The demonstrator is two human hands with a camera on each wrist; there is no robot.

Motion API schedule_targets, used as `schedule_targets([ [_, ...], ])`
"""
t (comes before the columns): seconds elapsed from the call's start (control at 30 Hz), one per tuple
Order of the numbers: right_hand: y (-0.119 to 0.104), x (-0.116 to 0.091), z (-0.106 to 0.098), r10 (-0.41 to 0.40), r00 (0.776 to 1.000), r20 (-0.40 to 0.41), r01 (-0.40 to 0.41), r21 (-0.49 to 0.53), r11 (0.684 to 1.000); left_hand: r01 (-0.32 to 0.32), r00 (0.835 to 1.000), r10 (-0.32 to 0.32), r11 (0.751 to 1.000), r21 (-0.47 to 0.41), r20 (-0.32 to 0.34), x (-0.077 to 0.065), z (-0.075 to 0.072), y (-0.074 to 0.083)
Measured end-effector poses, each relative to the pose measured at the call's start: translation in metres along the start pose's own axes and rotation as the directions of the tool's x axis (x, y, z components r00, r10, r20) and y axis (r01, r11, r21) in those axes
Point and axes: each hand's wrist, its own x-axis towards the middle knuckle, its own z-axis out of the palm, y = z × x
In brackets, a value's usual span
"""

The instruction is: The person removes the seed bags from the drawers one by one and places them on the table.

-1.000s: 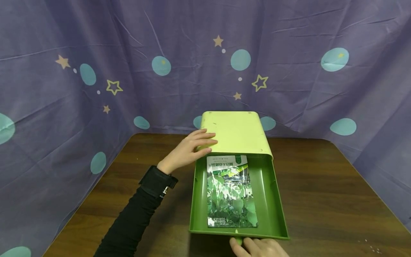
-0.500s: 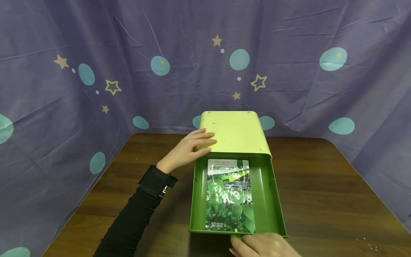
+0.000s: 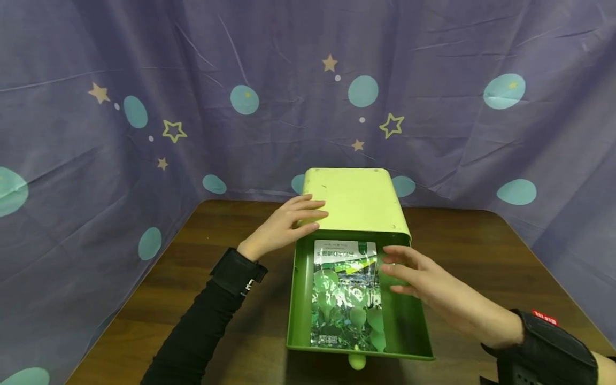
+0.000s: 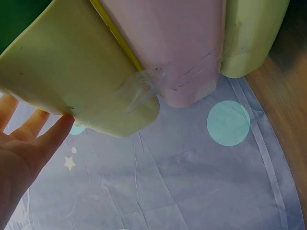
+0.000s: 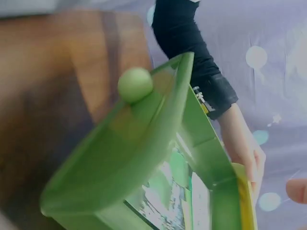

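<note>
A small cabinet with a pale yellow top [image 3: 356,198] stands on the table, its green drawer [image 3: 404,321] pulled out toward me. Flat inside the drawer lies a shiny packet [image 3: 346,299] printed with green leaves and round green shapes under a white header. The fingers of my left hand [image 3: 284,224] rest on the top's left edge; in the left wrist view they lie against the yellow side wall [image 4: 72,62]. My right hand [image 3: 433,283] hovers over the drawer's right side, fingers loosely bent and holding nothing, close to the packet. The drawer's round green knob [image 3: 357,362] is free.
Under the yellow unit the left wrist view shows a pink unit [image 4: 177,48] and another yellow one [image 4: 254,38], with clear tape [image 4: 139,91] across them. The wooden table [image 3: 481,256] meets a purple patterned curtain [image 3: 289,69] behind. White specks [image 3: 555,369] lie at the right.
My right hand has left the knob and moved up over the drawer's right side. The packet slid slightly toward the drawer's front earlier. The left hand stays in place.
</note>
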Motion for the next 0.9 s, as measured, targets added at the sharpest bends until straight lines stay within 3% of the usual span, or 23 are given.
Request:
schedule_targets([
  [0.1,-0.001,0.003,-0.004,0.147,0.986,0.075,-0.154,0.095,0.984,-0.002,1.0,0.002,1.0,0.009,0.0,-0.001,0.0,0.001],
  [0.23,0.001,0.006,0.001,0.215,0.969,0.125,-0.231,0.13,0.964,-0.005,1.0,0.005,1.0,0.016,0.002,0.0,0.0,0.001],
  [0.47,0.007,0.013,0.014,0.22,0.963,0.154,-0.245,0.172,0.954,-0.008,1.0,0.008,1.0,0.029,0.013,0.001,0.0,0.001],
  [0.67,0.006,0.025,0.025,0.235,0.968,0.082,-0.249,0.245,0.937,-0.01,1.0,0.01,1.0,0.025,0.01,0.001,-0.001,-0.003],
  [0.9,0.011,0.035,0.029,0.215,0.977,0.01,-0.212,0.221,0.952,-0.007,1.0,0.007,1.0,0.008,0.009,0.0,0.001,-0.002],
])
